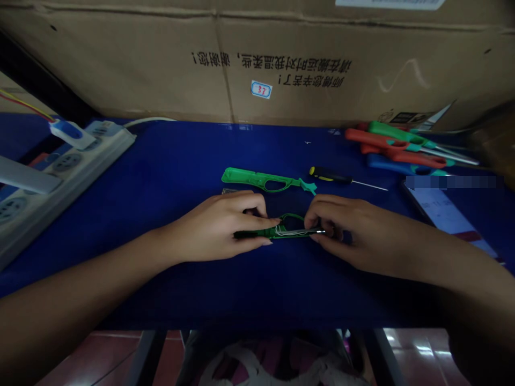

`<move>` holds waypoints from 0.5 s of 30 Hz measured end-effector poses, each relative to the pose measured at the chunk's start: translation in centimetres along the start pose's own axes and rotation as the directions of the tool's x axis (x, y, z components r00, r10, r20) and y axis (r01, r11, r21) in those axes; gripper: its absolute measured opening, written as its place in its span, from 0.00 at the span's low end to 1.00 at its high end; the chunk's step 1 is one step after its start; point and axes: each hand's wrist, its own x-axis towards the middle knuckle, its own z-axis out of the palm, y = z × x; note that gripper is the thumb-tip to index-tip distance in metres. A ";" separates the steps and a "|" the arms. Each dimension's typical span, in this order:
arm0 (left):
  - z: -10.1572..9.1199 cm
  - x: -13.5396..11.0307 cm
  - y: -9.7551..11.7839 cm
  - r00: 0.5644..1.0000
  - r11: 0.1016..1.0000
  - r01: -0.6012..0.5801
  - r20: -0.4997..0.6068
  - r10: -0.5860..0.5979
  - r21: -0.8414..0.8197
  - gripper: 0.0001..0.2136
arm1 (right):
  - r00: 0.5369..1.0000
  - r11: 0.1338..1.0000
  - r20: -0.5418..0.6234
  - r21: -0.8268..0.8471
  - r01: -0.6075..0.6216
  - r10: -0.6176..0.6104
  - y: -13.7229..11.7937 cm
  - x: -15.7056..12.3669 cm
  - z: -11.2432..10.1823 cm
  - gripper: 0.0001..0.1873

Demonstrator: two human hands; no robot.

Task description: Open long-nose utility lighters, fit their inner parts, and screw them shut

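My left hand (219,225) grips the left part of an opened green utility lighter (270,232), thumb and fingers around its casing. A thin white wire and a bare metal piece lie in the open half, by the trigger loop. At its right end my right hand (346,228) closes thumb and fingers on the lighter, near the shiny metal tip; its fingertips are partly hidden. Just beyond the hands lies a loose green casing half (257,178) with a light-green piece at its right end. A black and yellow screwdriver (332,175) rests to the right of that half.
Several red, green and blue lighters (396,147) are piled at the back right. A phone (450,214) lies beyond my right forearm. On the left stands a power strip (108,140) with plugs in it. A large cardboard box (161,64) closes off the back of the blue table (181,300).
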 end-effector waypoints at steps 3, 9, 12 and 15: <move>0.0 0.0 0.0 1.000 1.000 -0.003 0.003 0.003 0.006 0.14 | 1.000 1.000 -0.005 0.007 0.028 -0.028 0.2 0.2 -0.1 0.08; -0.1 0.0 0.0 1.000 0.999 -0.011 0.014 0.010 0.052 0.14 | 0.997 0.997 -0.033 0.025 0.070 -0.069 0.4 1.0 0.0 0.08; -0.1 -0.1 0.0 1.000 0.998 -0.021 0.022 0.020 0.065 0.16 | 0.997 0.998 -0.059 0.034 0.053 -0.051 0.3 1.3 0.1 0.07; -0.2 -0.2 -0.1 0.998 0.996 -0.051 0.042 0.049 0.069 0.16 | 0.998 0.998 -0.059 0.045 0.034 -0.031 0.2 1.3 0.2 0.07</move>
